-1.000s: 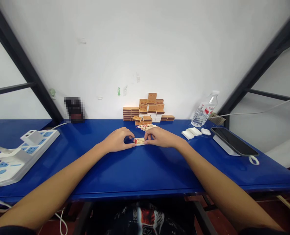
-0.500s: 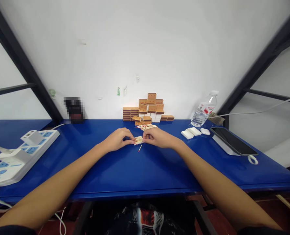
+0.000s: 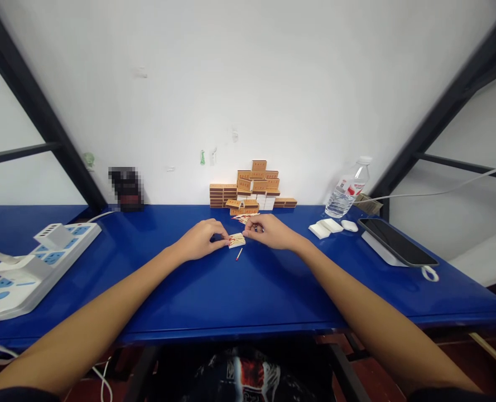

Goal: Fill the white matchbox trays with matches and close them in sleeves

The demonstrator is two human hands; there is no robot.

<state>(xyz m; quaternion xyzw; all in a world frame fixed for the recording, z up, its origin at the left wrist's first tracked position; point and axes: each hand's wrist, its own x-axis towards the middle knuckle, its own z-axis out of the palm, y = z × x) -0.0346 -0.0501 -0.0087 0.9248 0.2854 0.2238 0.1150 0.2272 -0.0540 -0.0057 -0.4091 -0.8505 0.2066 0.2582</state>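
Note:
My left hand (image 3: 201,239) pinches the left end of a small white matchbox tray (image 3: 236,240) filled with red-tipped matches, on the blue table (image 3: 239,285). My right hand (image 3: 268,231) has its fingers curled at the tray's right end, thumb and forefinger pinched together; whether a match is between them is too small to tell. One loose match (image 3: 239,254) lies on the table just in front of the tray. A small heap of loose matches (image 3: 243,217) lies behind the hands.
Brown matchboxes (image 3: 254,190) are stacked against the wall. A water bottle (image 3: 348,190), white pads (image 3: 325,227), a white earbud case (image 3: 350,225) and a phone on a stand (image 3: 396,243) are to the right. A white power strip (image 3: 30,262) sits at left.
A single match has dropped onto the table in front of the tray. The tray tilted slightly and my right hand drew back a little toward the match heap.

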